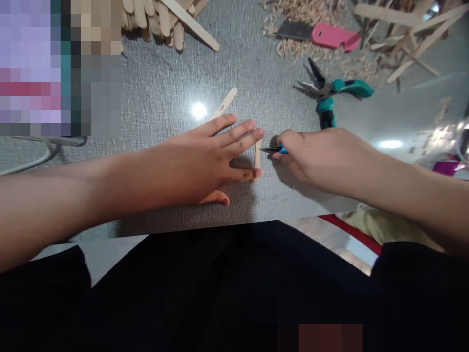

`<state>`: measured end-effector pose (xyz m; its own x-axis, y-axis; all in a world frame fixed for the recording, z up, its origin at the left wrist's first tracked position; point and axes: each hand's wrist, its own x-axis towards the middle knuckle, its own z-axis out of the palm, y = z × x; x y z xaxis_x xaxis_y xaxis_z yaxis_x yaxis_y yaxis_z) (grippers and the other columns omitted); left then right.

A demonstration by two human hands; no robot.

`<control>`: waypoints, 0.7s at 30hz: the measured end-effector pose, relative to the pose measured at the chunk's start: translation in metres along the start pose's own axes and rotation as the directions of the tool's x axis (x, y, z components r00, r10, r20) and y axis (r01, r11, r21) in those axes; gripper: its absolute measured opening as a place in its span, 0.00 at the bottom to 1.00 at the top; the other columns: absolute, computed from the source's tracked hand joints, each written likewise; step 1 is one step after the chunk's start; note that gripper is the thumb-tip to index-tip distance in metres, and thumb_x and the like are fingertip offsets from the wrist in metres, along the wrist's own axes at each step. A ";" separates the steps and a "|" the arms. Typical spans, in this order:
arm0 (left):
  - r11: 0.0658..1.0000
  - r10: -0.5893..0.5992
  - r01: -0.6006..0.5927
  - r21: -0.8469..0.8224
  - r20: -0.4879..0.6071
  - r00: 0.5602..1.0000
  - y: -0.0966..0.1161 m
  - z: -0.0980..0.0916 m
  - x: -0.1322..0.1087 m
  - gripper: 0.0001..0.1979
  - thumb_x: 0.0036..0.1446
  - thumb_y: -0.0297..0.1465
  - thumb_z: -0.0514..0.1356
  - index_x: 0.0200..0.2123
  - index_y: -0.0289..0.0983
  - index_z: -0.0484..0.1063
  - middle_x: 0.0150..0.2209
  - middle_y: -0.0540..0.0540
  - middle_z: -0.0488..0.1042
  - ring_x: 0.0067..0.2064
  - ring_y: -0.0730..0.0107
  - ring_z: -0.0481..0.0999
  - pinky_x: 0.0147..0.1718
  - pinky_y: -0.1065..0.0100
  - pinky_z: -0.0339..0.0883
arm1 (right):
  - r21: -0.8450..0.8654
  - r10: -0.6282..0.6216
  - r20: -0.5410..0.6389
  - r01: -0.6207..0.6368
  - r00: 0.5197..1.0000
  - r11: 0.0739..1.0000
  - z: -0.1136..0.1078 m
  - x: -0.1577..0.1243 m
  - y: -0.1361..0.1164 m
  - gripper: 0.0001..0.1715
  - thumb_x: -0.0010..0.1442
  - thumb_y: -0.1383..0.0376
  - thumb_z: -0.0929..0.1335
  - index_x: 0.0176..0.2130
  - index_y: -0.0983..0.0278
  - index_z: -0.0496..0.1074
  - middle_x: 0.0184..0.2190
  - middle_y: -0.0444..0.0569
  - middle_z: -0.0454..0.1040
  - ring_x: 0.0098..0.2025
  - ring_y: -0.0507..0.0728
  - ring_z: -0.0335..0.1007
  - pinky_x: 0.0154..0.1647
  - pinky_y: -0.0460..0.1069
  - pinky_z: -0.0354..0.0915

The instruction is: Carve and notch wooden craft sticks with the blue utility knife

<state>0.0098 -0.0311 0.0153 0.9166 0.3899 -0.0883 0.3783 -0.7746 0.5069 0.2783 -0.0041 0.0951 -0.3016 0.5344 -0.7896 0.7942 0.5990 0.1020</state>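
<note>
My left hand (216, 151) lies palm down with its fingers spread. Two of its fingertips press a short wooden craft stick (257, 155) against the table. Beneath this hand, a second craft stick with a small slot (227, 101) pokes out past the fingers. To the right, my right hand (306, 154) is closed around a small blue-handled craft knife (282, 148), most of it hidden in the fist. Its dark pointed tip is at the right edge of the short stick; whether it touches, I cannot tell.
Teal-handled pliers (331, 90) lie open beyond my right hand. Farther back are a pink-handled blade (335, 37) among wood shavings, a pile of craft sticks (157, 19) and a stick structure (414, 34). A white cable (44, 151) runs at the left.
</note>
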 end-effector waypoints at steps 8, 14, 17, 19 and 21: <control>0.997 0.016 -0.017 0.071 0.018 1.000 -0.001 0.003 -0.002 0.42 0.69 0.51 0.76 0.82 0.58 0.73 0.92 0.51 0.52 0.92 0.27 0.50 0.90 0.29 0.44 | -0.092 -0.035 -0.087 0.027 0.996 0.995 0.004 -0.002 0.004 0.28 0.84 0.51 0.55 0.60 0.64 0.74 0.26 0.53 0.73 0.22 0.62 0.59 0.32 0.57 0.46; 0.997 0.043 -0.041 0.060 -0.030 0.999 -0.001 -0.001 -0.003 0.40 0.70 0.48 0.77 0.82 0.55 0.75 0.91 0.47 0.54 0.92 0.29 0.51 0.90 0.32 0.48 | -0.217 -0.031 0.054 0.042 0.998 0.975 -0.011 -0.004 -0.002 0.22 0.80 0.61 0.58 0.63 0.66 0.71 0.25 0.49 0.71 0.22 0.62 0.60 0.32 0.55 0.48; 0.994 0.070 -0.066 0.091 -0.037 0.997 0.000 -0.002 -0.003 0.40 0.72 0.47 0.77 0.82 0.53 0.74 0.91 0.44 0.53 0.92 0.30 0.52 0.90 0.33 0.48 | -0.269 -0.003 0.154 0.045 0.988 0.962 -0.029 -0.006 -0.013 0.22 0.76 0.69 0.62 0.65 0.66 0.71 0.26 0.49 0.71 0.24 0.63 0.68 0.33 0.55 0.51; 0.988 0.079 -0.074 0.138 -0.035 0.996 0.000 -0.002 -0.004 0.41 0.73 0.47 0.76 0.84 0.51 0.72 0.92 0.39 0.52 0.92 0.31 0.52 0.90 0.35 0.48 | -0.284 0.024 0.225 0.042 0.974 0.958 -0.039 -0.007 -0.021 0.24 0.77 0.70 0.62 0.68 0.66 0.71 0.25 0.49 0.71 0.24 0.64 0.69 0.32 0.55 0.52; 0.983 0.076 -0.069 0.168 -0.034 0.997 0.001 0.000 -0.004 0.43 0.73 0.48 0.77 0.85 0.50 0.71 0.92 0.35 0.50 0.92 0.32 0.52 0.90 0.35 0.47 | -0.301 0.042 0.261 0.040 0.964 0.953 -0.046 -0.008 -0.025 0.26 0.77 0.70 0.61 0.69 0.67 0.70 0.25 0.49 0.72 0.24 0.64 0.70 0.31 0.55 0.53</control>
<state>0.0065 -0.0332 0.0160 0.9377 0.3468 -0.0209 0.3306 -0.8721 0.3607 0.2363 0.0039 0.1263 -0.1198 0.3846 -0.9153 0.5860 0.7715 0.2475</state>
